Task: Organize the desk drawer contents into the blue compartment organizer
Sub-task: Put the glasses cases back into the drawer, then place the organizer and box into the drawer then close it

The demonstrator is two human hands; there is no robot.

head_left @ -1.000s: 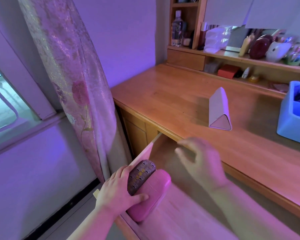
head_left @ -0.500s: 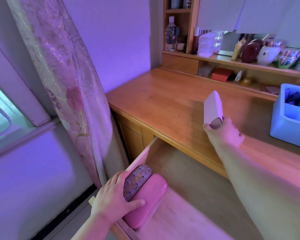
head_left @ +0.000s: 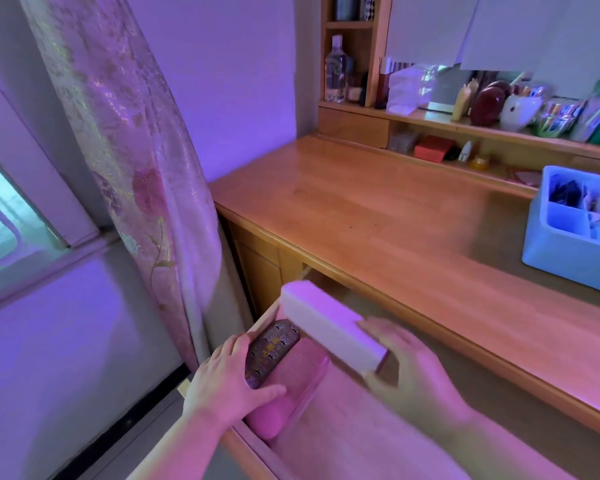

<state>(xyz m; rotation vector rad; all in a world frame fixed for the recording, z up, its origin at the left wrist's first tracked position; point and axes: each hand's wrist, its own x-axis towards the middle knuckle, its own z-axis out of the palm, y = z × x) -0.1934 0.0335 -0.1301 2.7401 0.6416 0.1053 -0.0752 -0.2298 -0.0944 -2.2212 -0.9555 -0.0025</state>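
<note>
Organizer (head_left: 565,251), blue with divided compartments, sits on the counter (head_left: 378,216) at the far right, partly cut off by the frame edge; dark and pale small items lie in its compartments, too blurred to name. Nearer, the drawer (head_left: 326,445) stands pulled out below the counter edge. At the drawer's left side lie two cases side by side: a dark patterned case (head_left: 272,351) against the left wall and a pink case (head_left: 288,393) just right of it, touching it. The left hand (head_left: 226,382) rests over both cases, fingers curled over the patterned one and thumb pressing on the pink one. The right hand (head_left: 413,372) grips the near end of a long white box (head_left: 329,323), fingers wrapped over its top and thumb beneath; the hand is motion-blurred. The box is tilted, its far end pointing up and left, held above the drawer just over the far ends of the cases; whether it touches them cannot be told. A floral curtain (head_left: 136,174) hangs at the left beside a window. On the shelf (head_left: 430,116) at the far side of the counter stand a clear bottle (head_left: 335,71), a white mug (head_left: 518,110) and a red box (head_left: 432,148)
</note>
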